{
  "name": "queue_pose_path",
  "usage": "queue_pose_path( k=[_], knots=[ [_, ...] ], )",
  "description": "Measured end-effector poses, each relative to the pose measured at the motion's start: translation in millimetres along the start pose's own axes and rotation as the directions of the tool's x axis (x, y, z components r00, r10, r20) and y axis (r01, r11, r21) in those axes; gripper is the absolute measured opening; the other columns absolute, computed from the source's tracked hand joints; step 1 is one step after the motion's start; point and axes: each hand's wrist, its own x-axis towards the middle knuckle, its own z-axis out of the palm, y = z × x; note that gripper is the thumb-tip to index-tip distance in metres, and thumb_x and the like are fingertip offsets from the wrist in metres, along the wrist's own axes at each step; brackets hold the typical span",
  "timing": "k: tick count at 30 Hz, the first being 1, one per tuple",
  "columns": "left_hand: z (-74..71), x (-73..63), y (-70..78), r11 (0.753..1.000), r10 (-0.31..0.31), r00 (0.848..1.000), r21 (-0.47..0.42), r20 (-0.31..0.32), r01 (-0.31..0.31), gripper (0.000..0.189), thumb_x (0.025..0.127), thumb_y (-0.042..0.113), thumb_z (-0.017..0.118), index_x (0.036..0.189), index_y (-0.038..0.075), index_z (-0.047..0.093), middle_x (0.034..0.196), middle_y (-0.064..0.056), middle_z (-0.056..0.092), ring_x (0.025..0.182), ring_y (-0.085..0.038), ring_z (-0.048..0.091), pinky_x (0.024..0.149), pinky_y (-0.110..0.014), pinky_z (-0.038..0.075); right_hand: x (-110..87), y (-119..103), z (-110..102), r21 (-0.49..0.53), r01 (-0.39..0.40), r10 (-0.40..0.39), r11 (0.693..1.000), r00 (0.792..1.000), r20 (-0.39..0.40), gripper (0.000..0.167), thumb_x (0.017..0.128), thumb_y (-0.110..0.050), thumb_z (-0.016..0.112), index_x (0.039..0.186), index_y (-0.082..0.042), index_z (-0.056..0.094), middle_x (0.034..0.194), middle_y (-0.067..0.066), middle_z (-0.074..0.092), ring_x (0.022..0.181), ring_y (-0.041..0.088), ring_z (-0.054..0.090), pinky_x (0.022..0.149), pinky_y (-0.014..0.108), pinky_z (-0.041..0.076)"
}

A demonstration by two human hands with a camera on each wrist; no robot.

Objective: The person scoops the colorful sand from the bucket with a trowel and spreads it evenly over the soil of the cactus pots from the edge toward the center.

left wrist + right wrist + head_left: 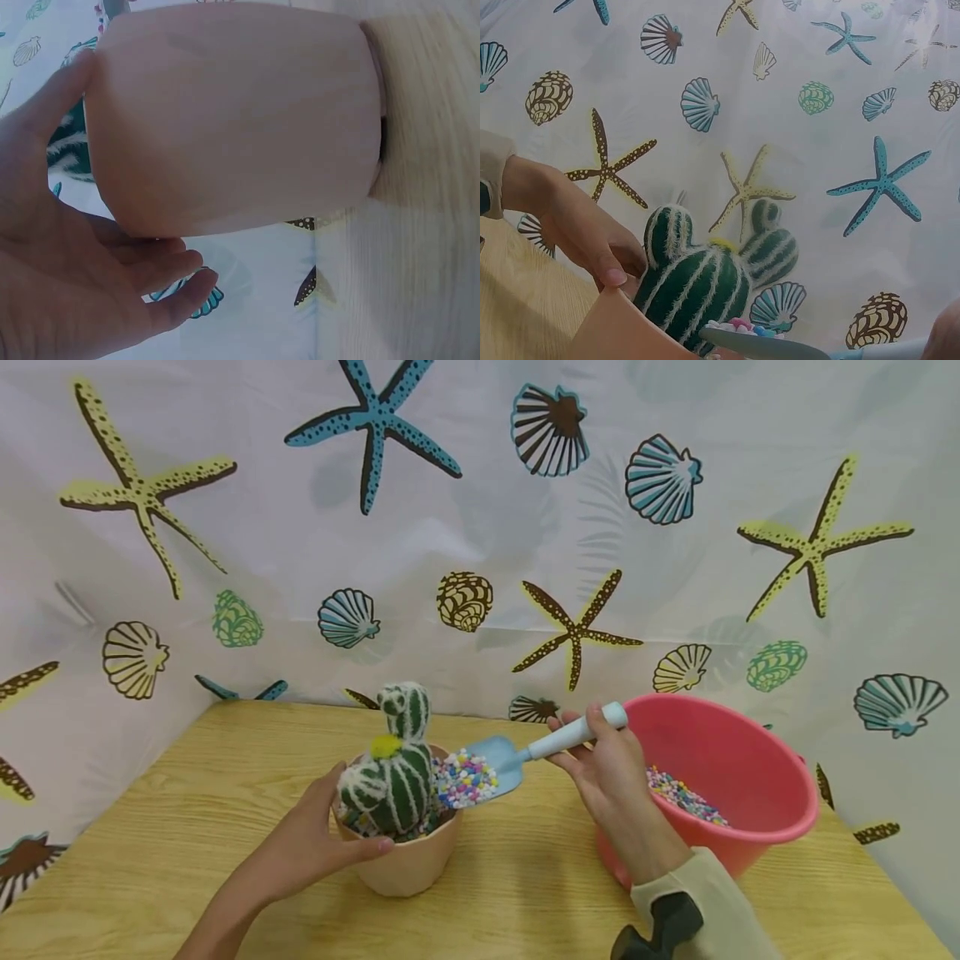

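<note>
My left hand (pixel 318 835) holds a peach-coloured flower pot (pixel 408 870) on the wooden table, thumb over the near rim and fingers around the far left side. In the pot stands a green cactus (pixel 408 777) with white fuzzy ribs and a yellow flower. My right hand (pixel 611 768) grips the handle of a light blue trowel (pixel 506 756), its blade at the pot's right rim. Multicoloured pebbles (pixel 471 781) heap on the blade. In the left wrist view, the pot (pixel 232 120) fills the middle. The right wrist view shows the blade (pixel 769 343) beside the cactus (pixel 697 289).
A pink bucket (pixel 712 743) stands right of the pot, behind my right forearm, with more coloured pebbles (pixel 686 797) inside. Behind the wooden table (pixel 517 877) hangs a white cloth (pixel 480 518) printed with starfish and shells.
</note>
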Motion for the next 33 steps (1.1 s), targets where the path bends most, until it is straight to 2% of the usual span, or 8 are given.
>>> queue_pose_path(
  k=[7,12,16,21,26,33],
  knots=[
    [-2.2,1.1,-0.2,0.998,0.005,1.0,0.062,-0.011,-0.004,0.109,0.078,0.05,0.074,0.153,0.004,0.011,0.15,-0.03,0.022,0.135,-0.051,0.027,0.099,-0.065,0.035,0.3,3.9,2.5,-0.015,0.017,-0.017,1.0,1.0,-0.003,0.015,0.105,-0.02,0.032,0.113,-0.008,0.037,0.111,0.016,0.041,0.123,0.038,0.043,0.104,0.057,0.036],
    [-2.6,-0.3,0.3,0.997,-0.016,1.0,0.073,-0.006,0.017,0.112,0.078,0.052,0.073,0.152,0.001,0.007,0.151,-0.033,0.02,0.135,-0.053,0.026,0.099,-0.066,0.034,-0.7,7.7,4.8,-0.065,0.037,-0.036,0.997,0.999,0.003,0.015,0.104,-0.021,0.034,0.11,-0.008,0.038,0.101,0.01,0.049,0.114,0.034,0.05,0.102,0.055,0.04],
    [-1.4,-0.9,-0.3,0.997,-0.011,1.0,0.076,-0.014,0.012,0.11,0.078,0.053,0.073,0.153,0.003,0.009,0.15,-0.032,0.022,0.135,-0.052,0.027,0.099,-0.066,0.034,-1.5,9.6,6.1,-0.103,0.053,-0.052,0.993,0.999,0.012,0.014,0.104,-0.021,0.035,0.107,-0.008,0.039,0.093,0.005,0.052,0.109,0.029,0.054,0.1,0.055,0.042],
    [0.5,-0.8,-0.6,0.996,0.0,1.0,0.088,-0.026,0.003,0.108,0.078,0.054,0.072,0.153,0.006,0.011,0.15,-0.03,0.023,0.134,-0.052,0.029,0.099,-0.066,0.034,-1.7,10.2,7.6,-0.136,0.065,-0.062,0.989,0.998,0.025,0.016,0.104,-0.022,0.035,0.108,-0.007,0.04,0.099,0.007,0.05,0.108,0.028,0.055,0.099,0.055,0.043],
    [1.0,-1.1,-0.5,0.995,-0.015,1.0,0.094,-0.02,0.017,0.109,0.078,0.055,0.071,0.153,0.006,0.009,0.152,-0.03,0.02,0.135,-0.052,0.028,0.099,-0.067,0.034,-1.0,9.9,8.0,-0.155,0.07,-0.064,0.985,0.997,0.045,0.019,0.104,-0.022,0.036,0.107,-0.004,0.043,0.107,0.01,0.046,0.104,0.025,0.056,0.098,0.055,0.043],
    [1.7,-2.8,0.5,0.994,-0.01,0.999,0.111,-0.032,0.013,0.109,0.078,0.055,0.071,0.153,0.005,0.009,0.151,-0.031,0.022,0.134,-0.052,0.03,0.098,-0.066,0.035,-0.8,8.9,7.6,-0.227,0.081,-0.066,0.971,0.995,0.072,0.017,0.104,-0.022,0.037,0.106,-0.007,0.043,0.096,0.003,0.054,0.095,0.019,0.061,0.095,0.053,0.047]
  ],
)
